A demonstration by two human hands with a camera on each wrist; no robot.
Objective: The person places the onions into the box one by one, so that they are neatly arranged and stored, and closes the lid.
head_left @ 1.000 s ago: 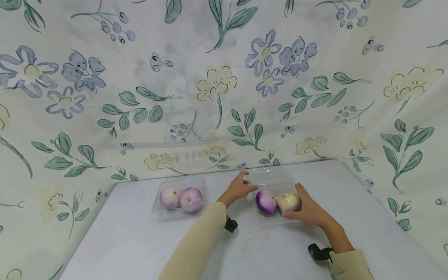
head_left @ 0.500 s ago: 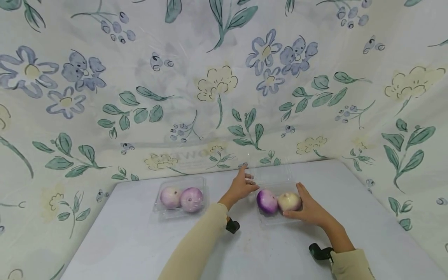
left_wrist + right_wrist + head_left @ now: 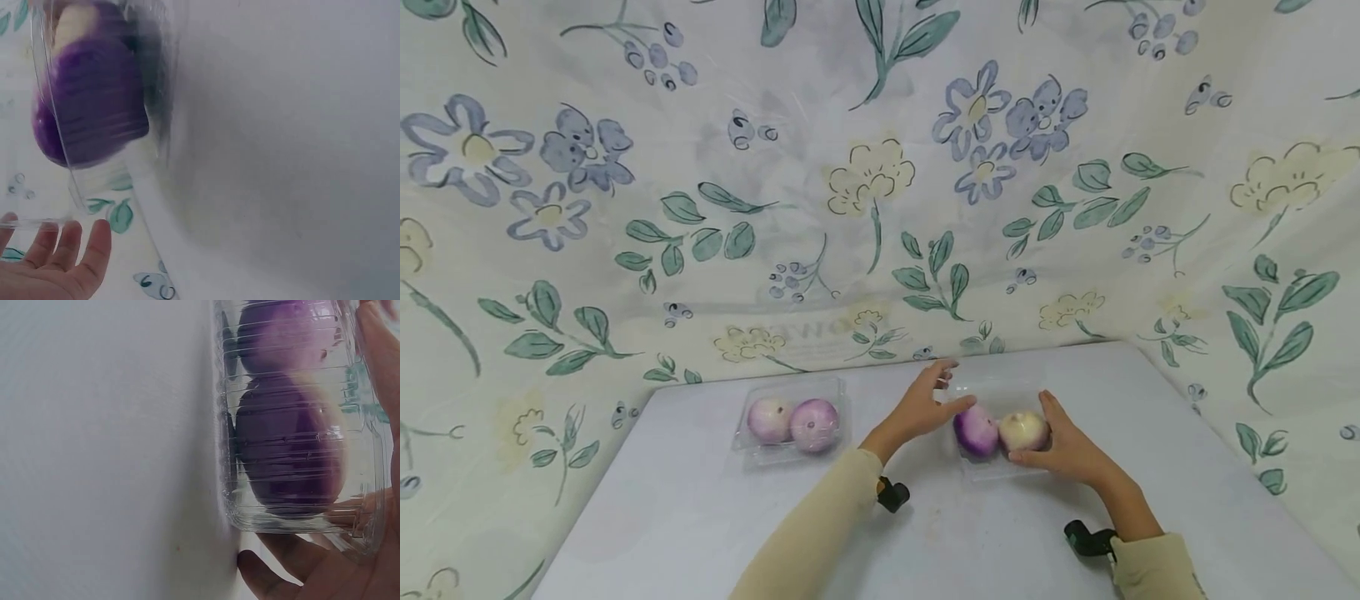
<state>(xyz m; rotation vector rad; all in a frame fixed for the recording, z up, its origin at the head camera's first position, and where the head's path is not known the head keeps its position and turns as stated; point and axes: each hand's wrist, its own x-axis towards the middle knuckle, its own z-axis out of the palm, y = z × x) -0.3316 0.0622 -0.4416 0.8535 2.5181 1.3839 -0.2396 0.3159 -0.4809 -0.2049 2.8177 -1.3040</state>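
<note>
In the head view a clear plastic clamshell box holds two onions side by side: a deep purple onion on the left and a paler onion on the right. My right hand grips the box's right end, thumb at the front and fingers farther back. The left hand is at the back left corner, its fingers behind the raised clear lid and its thumb over the purple onion. Extended left fingers touch the lid's edge in the left wrist view. Glare makes the lid's exact tilt hard to see.
A second clear box with two pale purple onions stands to the left on the white table. Flower-patterned cloth hangs behind the table and at its sides. Each wrist carries a small black camera.
The lid has come up from lying back and now leans toward the onions. My left hand has moved right and forward with it. The right hand stays on the box.
</note>
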